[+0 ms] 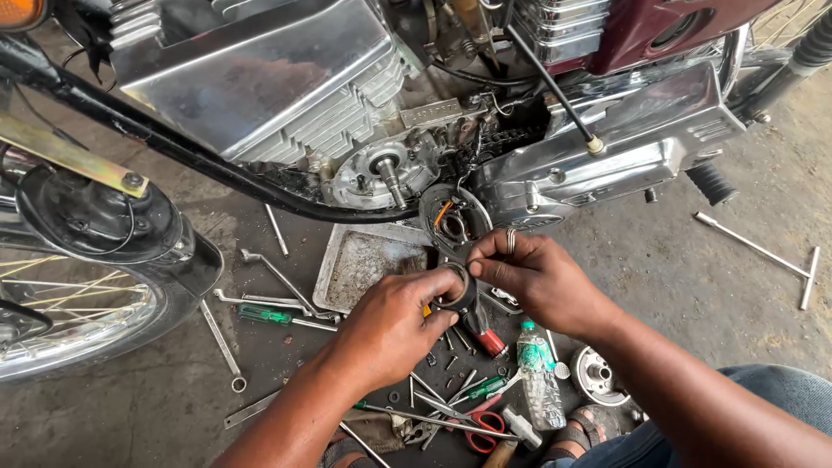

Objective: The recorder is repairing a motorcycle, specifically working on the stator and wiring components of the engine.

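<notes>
Motorcycle (pixel 347 95), engine side opened, standing on a stained concrete floor (pixel 676 286) in what looks like an open workshop; largest to smallest. Its front wheel (pixel 78 312) fills the left edge, and the bare crank shaft (pixel 390 178) juts from the uncovered housing at the far centre. Just below it a shallow metal tray (pixel 368 260) lies on the floor, with a T-handle wrench (pixel 763 253) well apart to the right. Spanners, screwdrivers, red-handled scissors (pixel 484 429) and a small plastic bottle (pixel 539 373) are scattered near me. I hold a dark ring-shaped part (pixel 457 290) between both hands, in front of the tray: my left hand (pixel 390 329) pinches its left rim, grip closed on it, and my right hand (pixel 537 277) clamps the right rim. I judge that it should be kept level, fingers clear of the bore.
</notes>
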